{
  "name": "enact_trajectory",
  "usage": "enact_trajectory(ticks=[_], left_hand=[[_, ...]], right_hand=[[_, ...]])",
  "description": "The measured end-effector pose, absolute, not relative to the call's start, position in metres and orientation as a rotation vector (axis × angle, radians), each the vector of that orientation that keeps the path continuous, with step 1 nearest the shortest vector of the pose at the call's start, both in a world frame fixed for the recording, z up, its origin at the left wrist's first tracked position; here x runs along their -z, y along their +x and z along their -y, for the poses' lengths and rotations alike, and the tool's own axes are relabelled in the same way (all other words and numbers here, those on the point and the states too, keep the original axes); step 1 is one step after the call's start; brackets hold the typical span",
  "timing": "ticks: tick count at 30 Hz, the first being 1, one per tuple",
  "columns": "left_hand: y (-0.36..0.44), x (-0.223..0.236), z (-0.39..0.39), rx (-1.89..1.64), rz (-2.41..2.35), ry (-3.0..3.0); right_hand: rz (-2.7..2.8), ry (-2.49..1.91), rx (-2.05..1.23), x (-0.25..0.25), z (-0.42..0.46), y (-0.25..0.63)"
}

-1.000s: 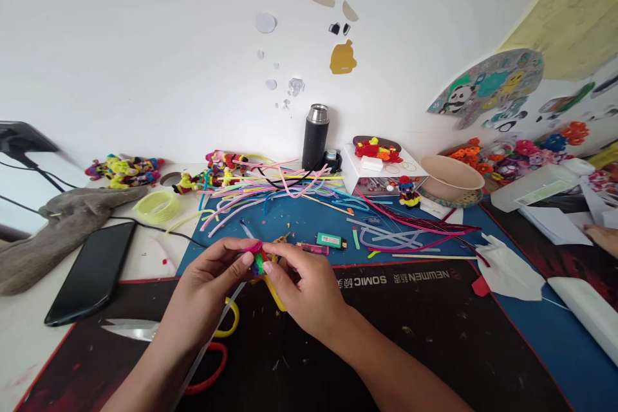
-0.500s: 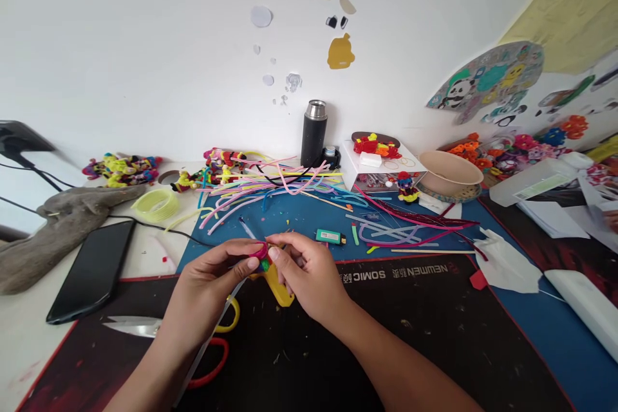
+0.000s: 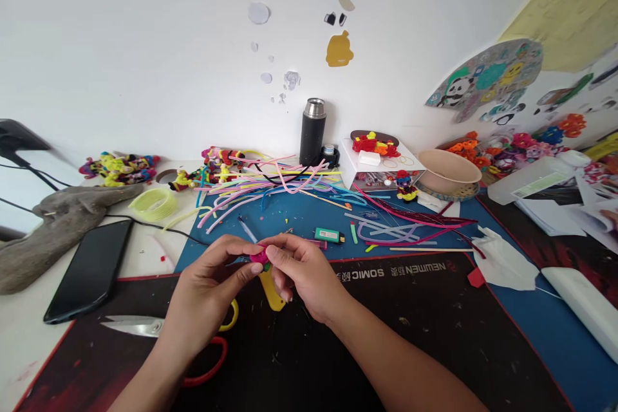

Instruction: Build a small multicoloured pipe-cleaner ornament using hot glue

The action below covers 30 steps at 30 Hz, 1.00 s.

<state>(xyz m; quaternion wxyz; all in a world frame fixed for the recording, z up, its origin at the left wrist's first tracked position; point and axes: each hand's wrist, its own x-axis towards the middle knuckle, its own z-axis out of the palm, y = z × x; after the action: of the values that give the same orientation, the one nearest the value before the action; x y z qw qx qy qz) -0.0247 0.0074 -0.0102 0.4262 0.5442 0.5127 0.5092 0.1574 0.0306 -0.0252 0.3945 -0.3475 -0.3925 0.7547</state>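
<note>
Just above the dark mat, a small pink fuzzy piece [image 3: 259, 255], like coiled pipe cleaner, sits between the fingertips of both hands. My left hand [image 3: 207, 286] pinches it from the left with thumb and forefinger. From the right, the thumb and fingers of my right hand [image 3: 306, 273] close on it too. A bit of green shows under the pink, mostly covered by fingers. Below the fingers a yellow plastic handle [image 3: 273, 291] is partly visible, the rest of that tool hidden. Scissors [image 3: 134, 326] with red and yellow grips lie partly under my left wrist.
Colourful pipe cleaners [image 3: 270, 183] spread across the blue mat [image 3: 284, 212]. A black flask [image 3: 313, 135] stands by the wall, near a white box [image 3: 355, 168] and a beige bowl [image 3: 449, 170]. At left lie a phone [image 3: 89, 270] and driftwood [image 3: 62, 228]; a green lighter-like piece [image 3: 328, 235] lies beyond my hands.
The pink piece has turned between my fingers, showing more pink and less blue and green. The translucent strip beside my left wrist no longer shows. The view has shifted slightly.
</note>
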Motion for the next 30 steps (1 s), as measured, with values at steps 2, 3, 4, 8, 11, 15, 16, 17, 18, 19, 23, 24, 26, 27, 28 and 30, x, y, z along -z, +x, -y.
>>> enact_trajectory(ticks=[2, 3, 4, 8, 11, 15, 16, 17, 18, 19, 23, 24, 26, 27, 28, 30], left_hand=[[-0.0245, 0.0107, -0.0067, -1.274, -1.279, 1.302], [-0.0246, 0.0111, -0.0064, -1.276, -1.279, 1.281], [-0.0247, 0.0115, -0.0062, -1.278, -1.279, 1.272], [-0.0244, 0.0118, -0.006, -1.297, -1.281, 1.3], [-0.0231, 0.0109, -0.0056, -1.305, -1.282, 1.301], [-0.023, 0.0109, -0.0047, -1.304, -1.29, 1.288], [-0.0234, 0.0114, -0.0046, -1.303, -1.296, 1.292], [-0.0239, 0.0119, -0.0046, -1.303, -1.302, 1.297], [-0.0245, 0.0124, -0.0046, -1.304, -1.309, 1.302], [-0.025, 0.0128, -0.0046, -1.305, -1.314, 1.307], [-0.0255, 0.0132, -0.0044, -1.303, -1.317, 1.316], [-0.0253, 0.0129, -0.0044, -1.304, -1.311, 1.316], [-0.025, 0.0121, -0.0042, -1.31, -1.297, 1.31], [-0.0249, 0.0118, -0.0042, -1.311, -1.29, 1.309], [-0.025, 0.0116, -0.0042, -1.309, -1.285, 1.31], [-0.0252, 0.0117, -0.0044, -1.303, -1.278, 1.308]], right_hand=[[0.954, -0.874, -1.944, 0.0242, -0.0303, 0.1574], [0.941, -0.868, -1.956, 0.0238, -0.0302, 0.1574], [0.93, -0.863, -1.963, 0.0236, -0.0302, 0.1575], [0.922, -0.85, -1.977, 0.0234, -0.0304, 0.1582], [0.912, -0.838, -1.991, 0.0229, -0.0304, 0.1586], [0.871, -0.811, -2.023, 0.0218, -0.0298, 0.1582], [0.863, -0.807, -2.029, 0.0217, -0.0297, 0.1581], [0.857, -0.805, -2.033, 0.0217, -0.0296, 0.158], [0.853, -0.803, -2.036, 0.0218, -0.0295, 0.1579], [0.852, -0.801, -2.037, 0.022, -0.0294, 0.1579], [0.853, -0.788, -2.042, 0.0228, -0.0293, 0.1582], [0.85, -0.785, -2.045, 0.0229, -0.0293, 0.1583], [0.84, -0.78, -2.049, 0.0228, -0.0292, 0.1582], [0.835, -0.781, -2.05, 0.0227, -0.0292, 0.1581], [0.832, -0.783, -2.05, 0.0226, -0.0292, 0.1579], [0.831, -0.794, -2.048, 0.0224, -0.0292, 0.1576]])
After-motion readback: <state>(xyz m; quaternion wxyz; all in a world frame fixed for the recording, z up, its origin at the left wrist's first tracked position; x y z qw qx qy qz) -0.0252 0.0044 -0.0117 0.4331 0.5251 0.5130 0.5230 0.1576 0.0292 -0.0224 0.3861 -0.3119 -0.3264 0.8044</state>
